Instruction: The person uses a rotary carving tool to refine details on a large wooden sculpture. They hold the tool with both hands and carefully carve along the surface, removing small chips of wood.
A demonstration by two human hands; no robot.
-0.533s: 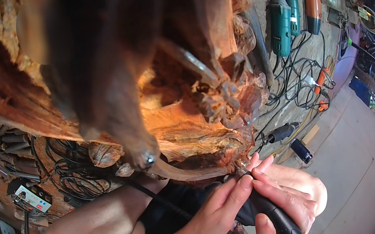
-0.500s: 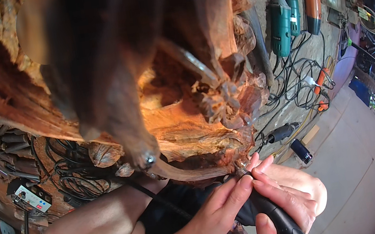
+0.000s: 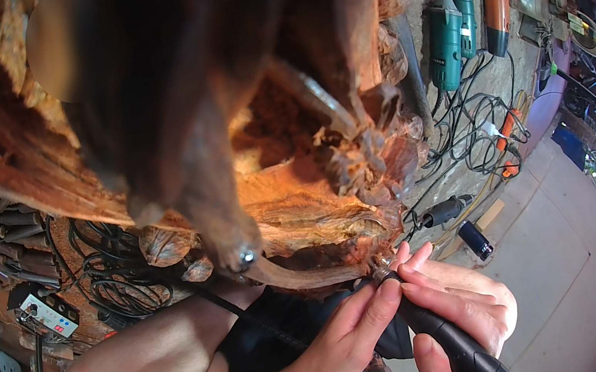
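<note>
A large reddish-brown wood carving (image 3: 318, 214) fills the upper middle, its nearest parts dark and blurred. My right hand (image 3: 462, 308) wraps a black rotary carving handpiece (image 3: 447, 341), fingers along its body. The fingers of my left hand (image 3: 355, 325) pinch the front of the handpiece near its collar, thumb on top. Its tip meets or nearly touches the lower right edge of the carving, beside a curved wooden stem (image 3: 304, 274). The bit itself is too small and hidden to make out.
Left lie many carving tool handles (image 3: 17, 230), coiled black cables (image 3: 112, 270) and a white control box (image 3: 49, 315). Two green power tools (image 3: 446, 38) and an orange-black one (image 3: 496, 7) rest at upper right, above tangled cords (image 3: 483, 125). A black cylinder (image 3: 476, 239) lies by my knee.
The rear of the handpiece has swung slightly to the right with my right hand. The near parts of the carving appear shifted a little right. My left hand stays at the tool's front.
</note>
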